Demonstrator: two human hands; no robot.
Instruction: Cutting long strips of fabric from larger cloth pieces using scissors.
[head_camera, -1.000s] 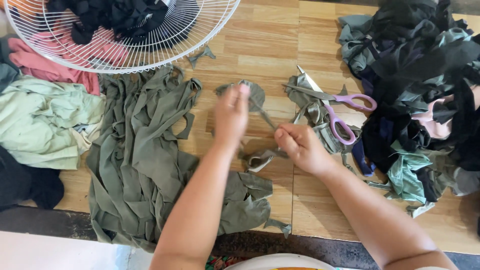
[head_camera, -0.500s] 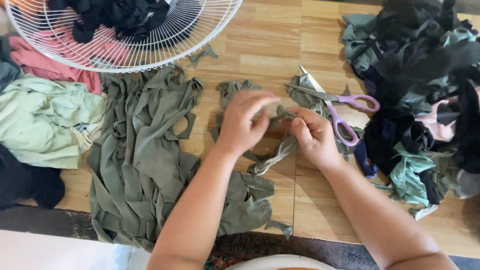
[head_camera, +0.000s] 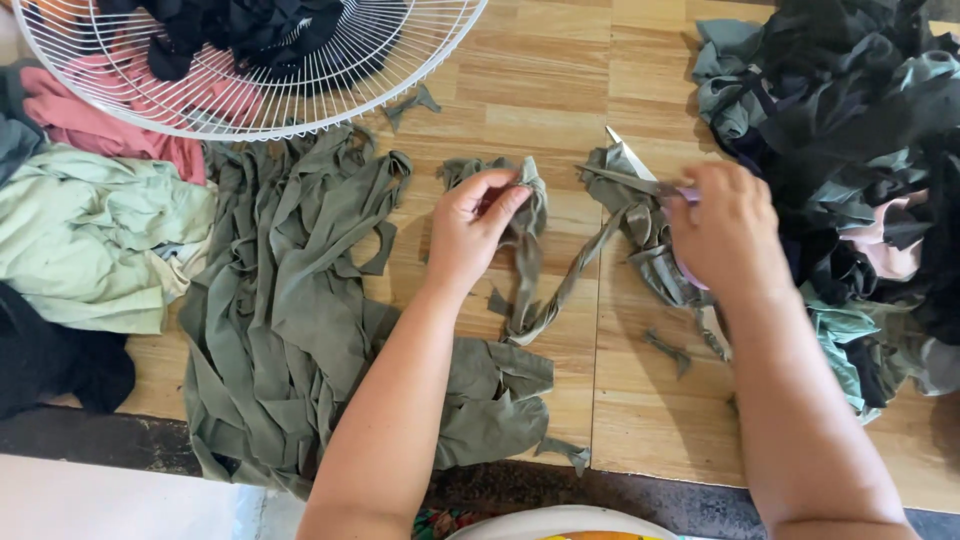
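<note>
Wooden floor (head_camera: 540, 90), white fan guard (head_camera: 300, 100) upper left | olive pile (head_camera: 290, 300) left-centre | my left hand (head_camera: 475, 235) pinches olive strip (head_camera: 527, 260), centre | my right hand (head_camera: 730, 235) covers scissors (head_camera: 635, 170) handles, grip unclear | risk: blades snagging strip.

Wood-plank floor (head_camera: 560, 80), light brown. Lying on it: white wire fan guard (head_camera: 400, 70), upper left; pale green cloth (head_camera: 90, 240), left edge; olive-green fabric strips (head_camera: 290, 320), centre left; scissors (head_camera: 630, 165) on olive scraps, centre right; heap of dark mixed rags (head_camera: 850, 130), right side.
</note>
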